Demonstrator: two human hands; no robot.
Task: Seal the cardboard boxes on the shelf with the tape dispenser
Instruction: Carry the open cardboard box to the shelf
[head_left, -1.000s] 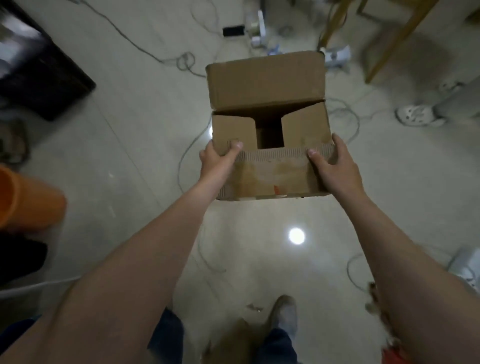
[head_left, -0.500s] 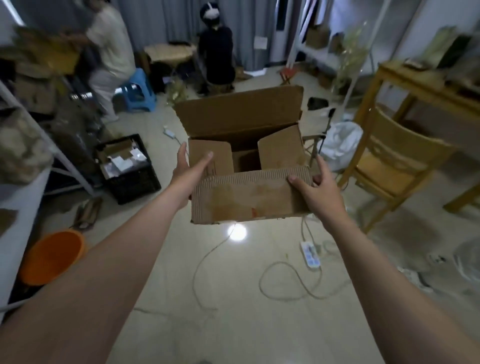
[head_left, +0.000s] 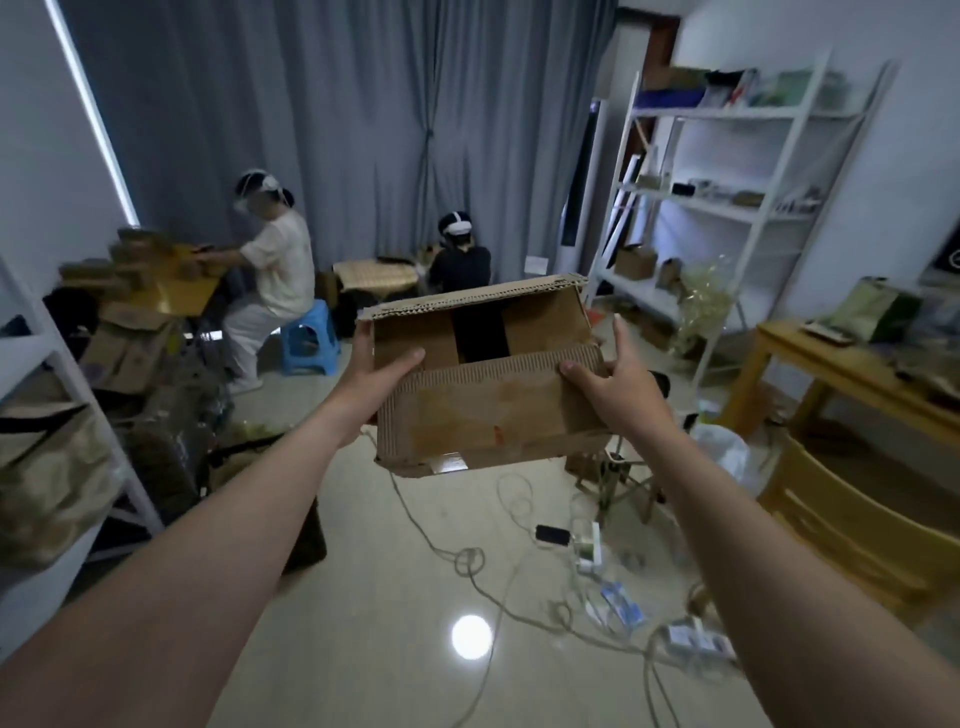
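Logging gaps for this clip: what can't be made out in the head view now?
- cardboard box interior: dark between the inner flaps, head view.
- left hand: most fingers behind the box.
- white shelf contents: small, blurred.
- tape dispenser: none made out anywhere.

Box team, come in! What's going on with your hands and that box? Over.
Left hand and right hand both gripping cardboard box, midair. Top open, untaped. Loose cables below.
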